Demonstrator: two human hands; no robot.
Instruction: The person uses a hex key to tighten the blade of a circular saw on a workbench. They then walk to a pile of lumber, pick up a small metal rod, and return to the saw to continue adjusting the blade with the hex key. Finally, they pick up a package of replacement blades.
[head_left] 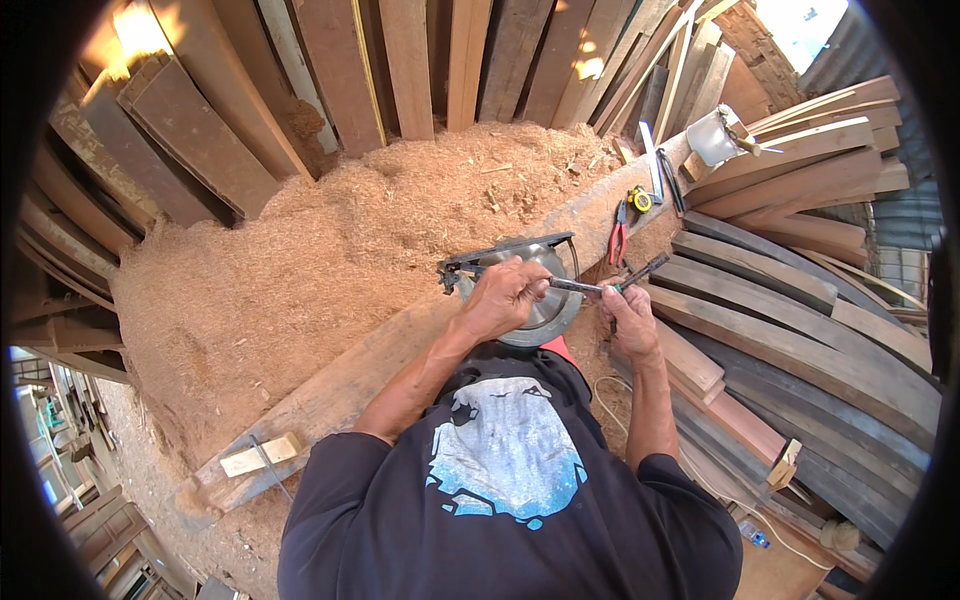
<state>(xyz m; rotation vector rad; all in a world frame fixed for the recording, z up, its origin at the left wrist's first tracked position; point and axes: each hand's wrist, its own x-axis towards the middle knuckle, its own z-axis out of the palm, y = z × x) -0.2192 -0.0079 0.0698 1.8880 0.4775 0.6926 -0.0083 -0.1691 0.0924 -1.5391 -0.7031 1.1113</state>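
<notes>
A person in a dark printed T-shirt bends over a long grey wooden plank (pixel 400 350) that serves as the working surface, running from seven o'clock to one o'clock across a heap of pale sawdust (pixel 330 240). At the centre of the view lies a round grey metal circular saw with a black guard (pixel 535 270), resting on the plank. The left hand (pixel 505 297) is clenched over the saw's disc, fingers curled tight around a slim dark metal tool shaft (pixel 580 286) that runs toward three o'clock. The right hand (pixel 628 315), just beside it at three o'clock, is closed on the other end of the same shaft, where a dark handle (pixel 648 270) sticks out toward one o'clock. The two hands are near each other but apart. Farther along the plank toward one o'clock lie red-handled pliers (pixel 617 232) and a yellow and black tape measure (pixel 640 199), close together. Weathered boards (pixel 790 290) are stacked at three o'clock, and more planks lean upright along twelve o'clock. A small pale wood block (pixel 258 455) sits on the plank at seven o'clock.
</notes>
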